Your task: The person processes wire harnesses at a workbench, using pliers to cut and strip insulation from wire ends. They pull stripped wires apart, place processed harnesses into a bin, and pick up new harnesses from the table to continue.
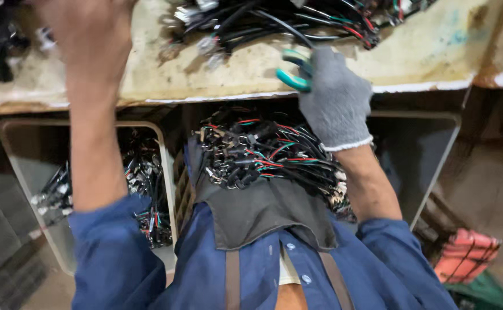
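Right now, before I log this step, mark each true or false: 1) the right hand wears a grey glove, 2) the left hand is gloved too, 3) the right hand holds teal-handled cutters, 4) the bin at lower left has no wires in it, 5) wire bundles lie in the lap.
1) True: the right hand wears a grey knit glove.
2) False: the left hand is bare, raised over the bench.
3) True: the right hand grips teal-handled cutters at the bench edge.
4) False: the bin at lower left holds wires with connectors.
5) True: wire bundles, black, red and green, rest on the dark apron in the lap.
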